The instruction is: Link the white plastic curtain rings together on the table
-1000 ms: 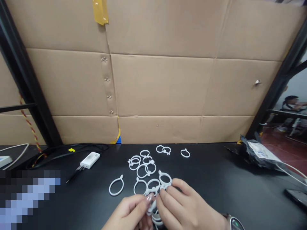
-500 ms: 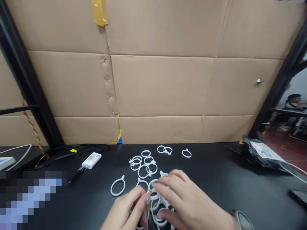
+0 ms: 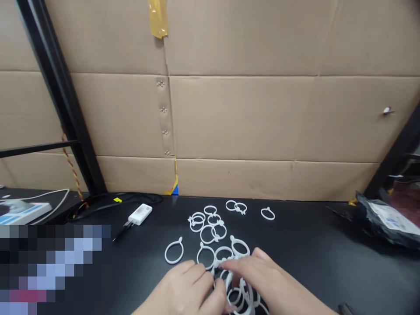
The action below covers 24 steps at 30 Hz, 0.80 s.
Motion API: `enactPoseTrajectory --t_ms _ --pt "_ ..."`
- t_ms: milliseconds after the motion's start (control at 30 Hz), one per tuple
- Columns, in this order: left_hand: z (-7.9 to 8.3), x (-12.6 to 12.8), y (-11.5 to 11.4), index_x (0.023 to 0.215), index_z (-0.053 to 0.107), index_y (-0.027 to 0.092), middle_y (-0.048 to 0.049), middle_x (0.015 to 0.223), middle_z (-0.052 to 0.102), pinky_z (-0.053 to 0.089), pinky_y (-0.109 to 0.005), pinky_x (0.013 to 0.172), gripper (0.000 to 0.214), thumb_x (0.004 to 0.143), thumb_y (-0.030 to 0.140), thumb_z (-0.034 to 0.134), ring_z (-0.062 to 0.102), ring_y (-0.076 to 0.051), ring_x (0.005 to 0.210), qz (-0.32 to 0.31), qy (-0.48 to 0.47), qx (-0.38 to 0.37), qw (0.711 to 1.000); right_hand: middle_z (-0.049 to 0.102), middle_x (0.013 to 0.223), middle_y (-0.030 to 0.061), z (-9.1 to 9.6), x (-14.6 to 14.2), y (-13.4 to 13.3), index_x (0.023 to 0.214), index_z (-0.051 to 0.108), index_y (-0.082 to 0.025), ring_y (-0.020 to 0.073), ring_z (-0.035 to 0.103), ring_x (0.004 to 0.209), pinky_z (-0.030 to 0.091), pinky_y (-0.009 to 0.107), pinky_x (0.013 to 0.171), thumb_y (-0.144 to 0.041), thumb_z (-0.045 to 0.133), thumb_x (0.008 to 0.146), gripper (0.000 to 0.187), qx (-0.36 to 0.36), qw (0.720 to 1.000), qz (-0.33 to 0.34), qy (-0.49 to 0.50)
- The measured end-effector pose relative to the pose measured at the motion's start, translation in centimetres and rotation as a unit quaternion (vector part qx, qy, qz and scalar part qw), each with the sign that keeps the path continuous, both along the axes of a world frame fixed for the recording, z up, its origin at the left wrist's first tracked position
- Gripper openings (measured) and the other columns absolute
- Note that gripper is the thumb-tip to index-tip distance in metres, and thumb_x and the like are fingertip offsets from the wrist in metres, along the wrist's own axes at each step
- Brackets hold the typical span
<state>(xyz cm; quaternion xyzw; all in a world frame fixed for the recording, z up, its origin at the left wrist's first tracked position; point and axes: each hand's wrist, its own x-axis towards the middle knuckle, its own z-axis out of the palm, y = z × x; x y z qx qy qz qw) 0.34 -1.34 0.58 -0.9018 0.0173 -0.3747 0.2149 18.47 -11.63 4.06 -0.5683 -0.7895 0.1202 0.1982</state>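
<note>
Several white plastic rings [image 3: 210,227] lie scattered on a black table [image 3: 305,245]. My left hand [image 3: 183,288] and my right hand [image 3: 265,284] meet at the bottom edge over a bunch of white rings [image 3: 241,297]. Both hands have their fingertips pinched on the top of this bunch, near one ring [image 3: 225,253] lying on the table. A single ring [image 3: 173,252] lies just left of my left hand. Another lone ring [image 3: 267,213] lies farther back.
A cardboard wall [image 3: 236,118] closes off the back of the table. A white adapter [image 3: 140,214] with black cables lies at the back left, a power strip [image 3: 19,210] at the far left. A black plastic bag [image 3: 383,218] sits at the right. A black post [image 3: 62,100] rises at the left.
The view has shifted to the left and a little down. My right hand has drawn back from the loose rings and both hands now sit lower over the bunch.
</note>
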Motion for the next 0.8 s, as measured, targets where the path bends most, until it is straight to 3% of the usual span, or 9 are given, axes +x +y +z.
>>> enactPoseTrajectory --t_ms 200,367,533,800 --pt "0.3 -0.2 0.0 0.082 0.060 0.011 -0.0014 0.054 0.061 0.043 -0.026 0.038 0.029 0.096 0.026 0.039 0.057 -0.015 0.042 -0.011 -0.035 -0.041 0.999 0.071 0.083 0.0030 -1.1 -0.6 0.3 0.092 0.062 -0.020 0.0208 0.066 0.076 0.045 0.038 0.085 -0.033 0.059 0.083 0.015 0.148 0.983 -0.019 -0.109" --pt "-0.3 -0.6 0.3 0.101 0.056 0.010 -0.0098 0.081 0.071 0.052 -0.025 0.050 0.038 0.098 0.039 0.033 0.069 -0.018 0.064 0.001 -0.106 -0.118 0.987 0.065 0.068 0.0014 -1.9 0.1 0.5 0.079 0.058 -0.019 0.0185 0.062 0.064 0.044 0.038 0.079 -0.034 0.050 0.086 0.018 0.250 0.962 -0.030 -0.101" --pt "-0.6 -0.5 0.4 0.105 0.055 0.010 -0.0097 0.085 0.071 0.055 -0.026 0.054 0.035 0.097 0.038 0.035 0.070 -0.018 0.068 0.002 -0.082 -0.142 0.986 0.058 0.060 0.0002 -1.5 0.3 0.5 0.070 0.054 -0.018 0.0156 0.052 0.053 0.044 0.034 0.063 -0.021 0.048 0.082 0.014 0.280 0.954 -0.038 -0.099" --pt "-0.8 -0.5 0.3 0.111 0.053 0.010 -0.0105 0.088 0.071 0.057 -0.026 0.057 0.033 0.097 0.035 0.035 0.071 -0.019 0.073 0.006 -0.080 -0.164 0.983 0.055 0.058 0.0004 -1.6 0.4 1.0 0.067 0.052 -0.019 0.0156 0.049 0.053 0.044 0.029 0.056 -0.018 0.047 0.082 0.016 0.290 0.950 -0.016 -0.116"
